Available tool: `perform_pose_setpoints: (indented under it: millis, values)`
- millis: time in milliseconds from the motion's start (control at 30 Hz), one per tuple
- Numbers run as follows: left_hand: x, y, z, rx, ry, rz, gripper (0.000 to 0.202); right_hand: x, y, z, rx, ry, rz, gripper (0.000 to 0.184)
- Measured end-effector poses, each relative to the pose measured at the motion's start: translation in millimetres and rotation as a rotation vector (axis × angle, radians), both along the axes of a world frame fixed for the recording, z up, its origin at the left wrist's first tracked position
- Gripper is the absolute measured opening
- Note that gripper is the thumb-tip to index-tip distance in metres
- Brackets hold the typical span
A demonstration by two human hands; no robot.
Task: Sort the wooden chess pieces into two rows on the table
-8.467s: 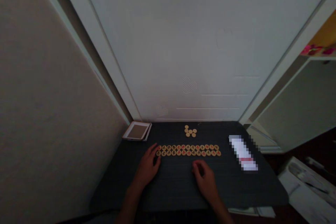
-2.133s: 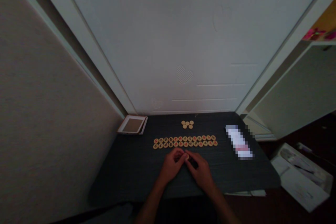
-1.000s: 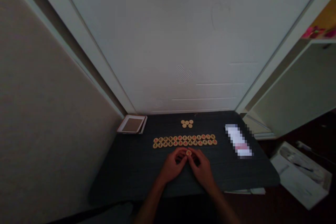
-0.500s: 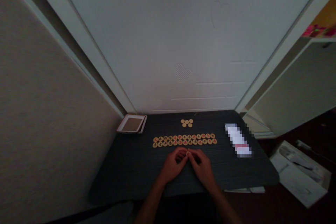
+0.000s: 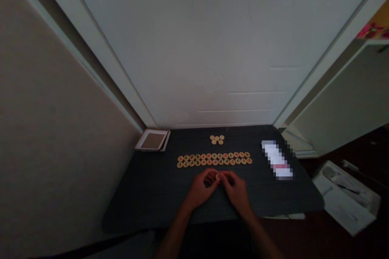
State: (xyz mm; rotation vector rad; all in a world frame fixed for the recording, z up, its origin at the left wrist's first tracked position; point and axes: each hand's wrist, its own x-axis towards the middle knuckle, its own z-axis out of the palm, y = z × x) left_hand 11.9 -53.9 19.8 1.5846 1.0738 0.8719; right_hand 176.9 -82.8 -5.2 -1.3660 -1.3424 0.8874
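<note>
My left hand and my right hand meet over the near middle of the dark table. Between their fingertips is one small round xiangqi piece, partly covered by the fingers. Both hands are closed on it. Just beyond them lie two long side-by-side rows of xiangqi pieces, pale wooden discs with red or black characters. Farther back, several blank-looking discs sit in a small cluster, no marks visible on their upper faces.
At the back left corner lies a shallow box or frame with a brown panel. A blurred-out white item with a red band lies on the right. A white panel with heart reliefs rises behind the table. On the floor at right stands an open white box.
The fingers have shifted slightly around the piece, which shows a bit more now. The whole view has tilted a little; the rows and the cluster keep their arrangement.
</note>
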Motion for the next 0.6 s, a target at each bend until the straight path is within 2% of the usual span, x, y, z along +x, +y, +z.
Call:
perform_pose_setpoints:
  millis: [167, 600]
  values:
    - [0.1, -0.5, 4.7, -0.003, -0.017, -0.026, 0.023, -2.3, -0.9, 0.6, -0.008, 0.058, -0.032, 0.032]
    - [0.1, -2.0, 5.4, 0.001, -0.024, -0.019, 0.025, -4.3, -1.5, -1.7, -0.013, 0.120, -0.037, 0.030]
